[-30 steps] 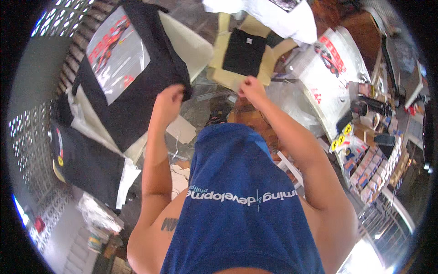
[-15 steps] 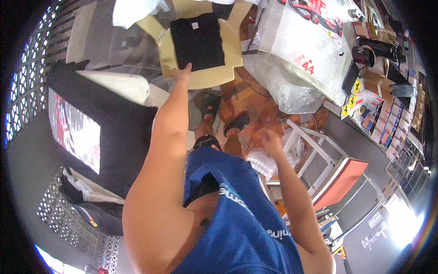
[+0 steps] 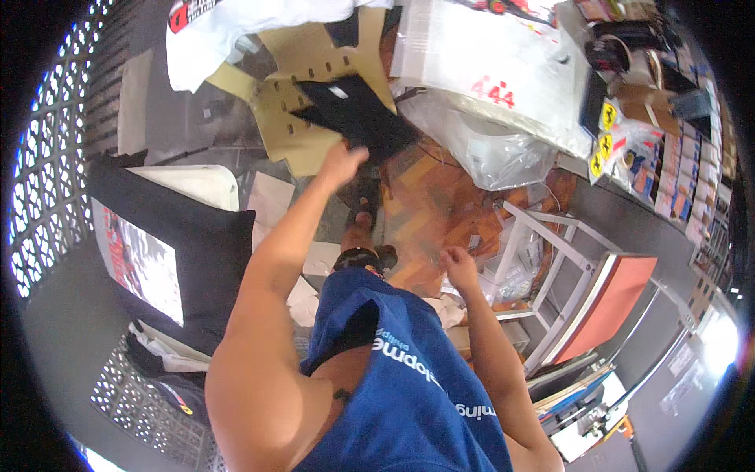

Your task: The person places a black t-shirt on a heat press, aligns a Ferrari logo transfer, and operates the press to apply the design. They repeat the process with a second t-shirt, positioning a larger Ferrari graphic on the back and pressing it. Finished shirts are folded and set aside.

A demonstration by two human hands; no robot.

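My left hand (image 3: 344, 164) is closed at the near edge of a folded black shirt (image 3: 358, 110) with a small white label. The shirt is tilted, its right corner sticking out past the slotted, cream-yellow plastic chair (image 3: 287, 141) under it. White printed cloth (image 3: 228, 35) hangs over the chair's far left part. Lower right, my right hand (image 3: 461, 266) hangs above the floor near a white metal frame (image 3: 543, 228). Its fingers look loosely bent and apart, with nothing seen in them.
A white printed package (image 3: 487, 55) with clear plastic wrap (image 3: 503, 157) stands at the far right. On the left is a black printed cloth (image 3: 197, 259). A stool-like piece with a red top (image 3: 605, 307) lies at the right. Cardboard pieces (image 3: 271, 200) lie on the floor.
The shirt lay flat on the chair; now it is tilted and shifted right, baring the chair's slots. My left hand moved right and nearer with it. My view has shifted.
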